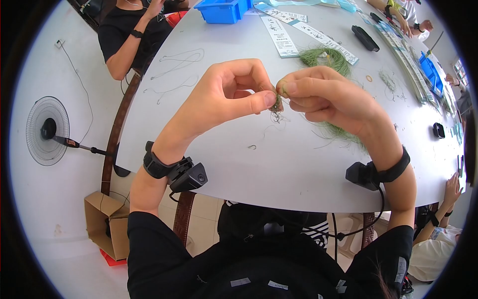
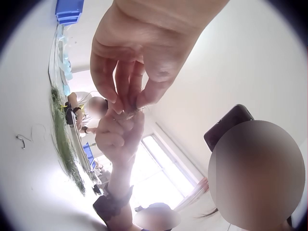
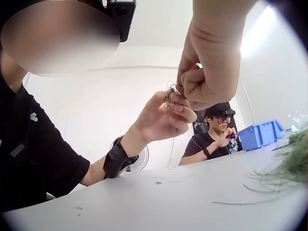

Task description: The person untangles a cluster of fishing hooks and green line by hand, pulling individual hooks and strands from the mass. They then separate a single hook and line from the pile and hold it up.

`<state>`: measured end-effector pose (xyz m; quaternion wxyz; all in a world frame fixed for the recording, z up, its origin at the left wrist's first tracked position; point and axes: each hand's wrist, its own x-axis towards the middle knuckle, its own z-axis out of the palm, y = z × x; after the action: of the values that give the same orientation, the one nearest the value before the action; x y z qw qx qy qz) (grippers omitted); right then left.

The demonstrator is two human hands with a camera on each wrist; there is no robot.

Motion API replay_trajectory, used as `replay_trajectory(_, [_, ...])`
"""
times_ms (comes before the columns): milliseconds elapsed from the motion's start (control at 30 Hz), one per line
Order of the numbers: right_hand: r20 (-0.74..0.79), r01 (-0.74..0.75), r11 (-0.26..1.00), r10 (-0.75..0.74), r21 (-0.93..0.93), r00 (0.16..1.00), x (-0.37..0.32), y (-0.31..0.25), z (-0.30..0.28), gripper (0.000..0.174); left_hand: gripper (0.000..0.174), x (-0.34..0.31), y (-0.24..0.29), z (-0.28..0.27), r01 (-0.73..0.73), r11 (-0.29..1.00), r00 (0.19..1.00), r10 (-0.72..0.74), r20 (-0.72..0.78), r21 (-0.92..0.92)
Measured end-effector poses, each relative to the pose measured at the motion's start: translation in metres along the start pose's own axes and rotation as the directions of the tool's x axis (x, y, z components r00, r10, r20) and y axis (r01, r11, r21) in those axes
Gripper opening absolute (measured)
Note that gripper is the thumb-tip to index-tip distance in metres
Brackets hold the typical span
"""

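Note:
Both hands are raised over the white table, fingertips nearly meeting. The left hand pinches a small green tangle of line and hooks between thumb and fingers; in the right wrist view the tangle shows above that hand's fingertips. With thumb against curled index finger, the right hand pinches something tiny, perhaps the end of a line, beside the tangle. Thin strands hang below. Behind the right hand lies a coil of green line, and a small hook rests on the table nearer the body.
Loose lines with hooks lie at the left. Printed card strips, a blue bin and a black tray are at the back. More strips and a small black box lie at the right. Other people sit around the table.

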<state>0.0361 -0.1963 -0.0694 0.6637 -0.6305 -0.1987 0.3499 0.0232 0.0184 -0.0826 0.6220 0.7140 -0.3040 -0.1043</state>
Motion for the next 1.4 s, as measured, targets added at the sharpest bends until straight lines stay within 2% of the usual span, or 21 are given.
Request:
replay_trajectory(533, [-0.119,0.039,0.997,-0.03,0.07,0.992,0.001,0.004,0.013,0.018,0.013,0.0,-0.001,-0.002,-0.009,1.0,0.996,0.011,-0.087,0.016])
replay_trajectory(733, [-0.157,0.039,0.999,-0.039,-0.005,0.987,0.0,0.002,0.013,0.021,0.013,0.001,-0.004,-0.002,-0.062,0.998,0.989,0.062,-0.134,0.004])
replay_trajectory(867, [-0.125,0.05,0.998,-0.045,0.038,0.991,0.001,0.004,0.011,0.02,0.012,0.002,-0.002,-0.002,-0.062,0.998,0.987,0.061,-0.147,-0.002])
replay_trajectory(933, [-0.141,0.06,0.994,-0.047,0.089,0.989,0.002,0.005,0.012,0.021,0.012,0.002,-0.004,-0.001,-0.101,0.994,0.981,0.107,-0.162,0.045])
replay_trajectory(1033, [-0.113,0.061,0.998,-0.057,0.033,0.992,0.001,0.004,0.013,0.024,0.013,0.003,-0.003,-0.001,-0.112,0.992,0.977,0.121,-0.177,0.06])
replay_trajectory(1400, [-0.053,0.096,0.992,-0.092,0.083,0.994,0.003,0.006,0.007,0.018,0.014,0.002,-0.002,-0.001,-0.13,0.991,0.979,0.133,-0.157,0.03])
